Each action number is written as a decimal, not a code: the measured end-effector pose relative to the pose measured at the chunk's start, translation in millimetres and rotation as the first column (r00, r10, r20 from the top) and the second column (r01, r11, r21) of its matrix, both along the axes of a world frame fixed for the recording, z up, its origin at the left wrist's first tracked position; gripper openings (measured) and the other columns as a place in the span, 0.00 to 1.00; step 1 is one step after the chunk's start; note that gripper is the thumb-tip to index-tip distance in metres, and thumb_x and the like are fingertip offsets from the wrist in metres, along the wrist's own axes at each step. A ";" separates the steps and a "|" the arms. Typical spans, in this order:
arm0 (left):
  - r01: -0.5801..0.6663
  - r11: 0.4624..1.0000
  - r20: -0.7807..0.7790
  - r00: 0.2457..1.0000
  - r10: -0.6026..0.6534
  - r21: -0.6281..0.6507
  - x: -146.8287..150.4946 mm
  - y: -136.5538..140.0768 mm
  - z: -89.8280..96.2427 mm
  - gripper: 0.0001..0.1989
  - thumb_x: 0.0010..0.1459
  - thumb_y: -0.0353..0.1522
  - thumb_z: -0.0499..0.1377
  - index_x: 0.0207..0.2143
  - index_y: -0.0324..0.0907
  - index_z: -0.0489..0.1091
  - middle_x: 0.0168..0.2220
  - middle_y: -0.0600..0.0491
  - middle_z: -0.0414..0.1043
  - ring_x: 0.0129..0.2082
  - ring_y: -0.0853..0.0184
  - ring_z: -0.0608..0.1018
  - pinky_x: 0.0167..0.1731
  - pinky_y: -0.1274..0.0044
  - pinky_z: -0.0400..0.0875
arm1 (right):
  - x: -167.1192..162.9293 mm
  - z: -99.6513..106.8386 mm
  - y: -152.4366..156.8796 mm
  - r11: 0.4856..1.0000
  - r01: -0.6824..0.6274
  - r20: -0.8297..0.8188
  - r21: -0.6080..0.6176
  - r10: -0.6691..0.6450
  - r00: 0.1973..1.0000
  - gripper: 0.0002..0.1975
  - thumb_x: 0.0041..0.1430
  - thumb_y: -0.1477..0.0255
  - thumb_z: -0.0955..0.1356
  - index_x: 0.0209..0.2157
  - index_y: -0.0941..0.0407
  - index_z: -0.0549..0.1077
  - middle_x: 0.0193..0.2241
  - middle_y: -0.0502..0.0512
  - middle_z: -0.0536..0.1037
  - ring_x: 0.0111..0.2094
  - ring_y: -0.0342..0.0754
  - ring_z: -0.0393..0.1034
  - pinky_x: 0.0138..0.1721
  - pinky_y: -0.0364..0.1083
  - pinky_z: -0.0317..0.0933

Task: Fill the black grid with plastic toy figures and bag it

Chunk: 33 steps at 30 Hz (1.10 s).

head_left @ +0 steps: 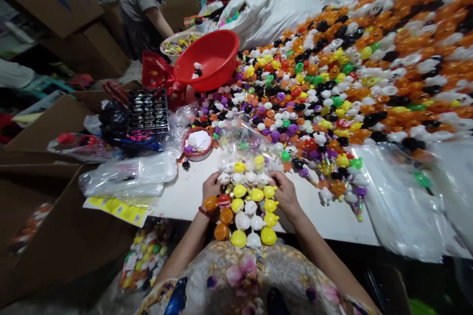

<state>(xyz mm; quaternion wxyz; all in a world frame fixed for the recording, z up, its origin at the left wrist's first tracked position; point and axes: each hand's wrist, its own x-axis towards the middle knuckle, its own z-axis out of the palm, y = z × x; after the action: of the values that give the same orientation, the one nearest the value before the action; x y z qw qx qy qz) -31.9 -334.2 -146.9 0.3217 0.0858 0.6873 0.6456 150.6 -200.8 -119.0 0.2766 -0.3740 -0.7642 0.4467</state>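
A clear plastic bag of small plastic toys (pixel 242 220) sits at the table's near edge, against my body. Yellow, white, orange and red round toys line up in it in rows. My left hand (pixel 212 189) grips its left side, with a dark red bead bracelet on the wrist. On the opposite side my right hand (pixel 285 193) has its fingers curled around the bag's edge. The fingertips of both hands are partly hidden behind the toys. Just beyond the bag lies the big heap of loose toys (pixel 314 93).
Left of the heap are a red basin (pixel 212 61), a small red basket (pixel 198 142) with white papers and a black rack (pixel 148 110). Flat clear bags lie left (pixel 129 174) and right (pixel 401 206). An open carton (pixel 55 216) stands at left. Another person (pixel 142 7) works behind.
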 end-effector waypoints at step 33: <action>0.206 0.960 -0.321 0.911 -0.260 -0.192 -22.5 -9.6 1.0 0.17 0.61 0.25 0.51 0.48 0.41 0.73 0.48 0.50 0.75 0.46 0.68 0.77 0.48 0.78 0.71 | -77.7 72.9 -31.1 0.364 -0.777 0.462 0.514 0.645 0.608 0.08 0.68 0.70 0.64 0.42 0.53 0.75 0.39 0.56 0.80 0.40 0.50 0.74 0.42 0.50 0.62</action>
<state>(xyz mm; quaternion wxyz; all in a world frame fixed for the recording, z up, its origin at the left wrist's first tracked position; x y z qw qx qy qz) -54.5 -343.9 -146.0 0.2778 0.2533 0.7651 0.5228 72.9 -231.9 -46.1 0.0990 0.0831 -0.9758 0.1766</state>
